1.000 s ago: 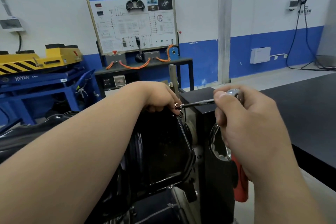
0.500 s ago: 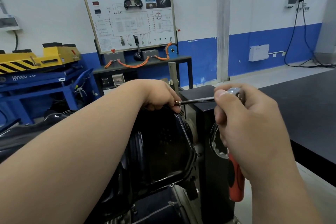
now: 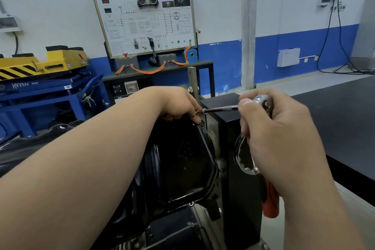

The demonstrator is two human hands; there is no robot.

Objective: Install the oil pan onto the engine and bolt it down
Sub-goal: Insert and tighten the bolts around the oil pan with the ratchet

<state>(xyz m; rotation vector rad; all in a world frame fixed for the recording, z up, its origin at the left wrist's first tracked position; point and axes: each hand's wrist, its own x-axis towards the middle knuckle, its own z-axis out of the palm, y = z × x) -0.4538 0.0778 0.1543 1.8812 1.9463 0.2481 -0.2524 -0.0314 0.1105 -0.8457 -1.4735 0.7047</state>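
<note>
At the top corner of the oil pan (image 3: pixel 182 158), your L hand (image 3: pixel 180 105) is draped over the rim w/ fingers curled down the far side, gripping it. I'd judge that pins the pan to the engine (image 3: pixel 216 144) while the fasteners are loose. Its fingertips sit right at the socket (image 3: pixel 203 110). Whether they also pinch a bolt there I can't tell; it's too small.

Your R hand (image 3: pixel 280 138) is closed round the ratchet (image 3: pixel 261 101), thumb and forefinger up at the chrome head, red handle (image 3: pixel 271 201) hanging below the palm. Holding it by the head suits spinning a bolt in lightly, not torquing. The ext. bar (image 3: pixel 221 109) runs roughly level from head to socket, giving reach past the black stand box (image 3: pixel 233 126) that crowds that corner. A chrome ring (image 3: pixel 243 156) w/ a notched inner edge shows just beside your R palm; can't say which tool it belongs to.

The pan stands on edge, flange against the grey engine face. What looks like a bolt head (image 3: pixel 190 203) shows at the lower flange, so prob. you're part-way through bolting. Main risk is cross-threading if the bar tips off line, hence the L-hand guidance at the tip.

Further out: black table (image 3: pixel 345 119) on your R, a wiring training board (image 3: pixel 142 18) behind w/ orange cables (image 3: pixel 146 71) under it, and a yellow lift platform (image 3: pixel 40 65) on your L.
</note>
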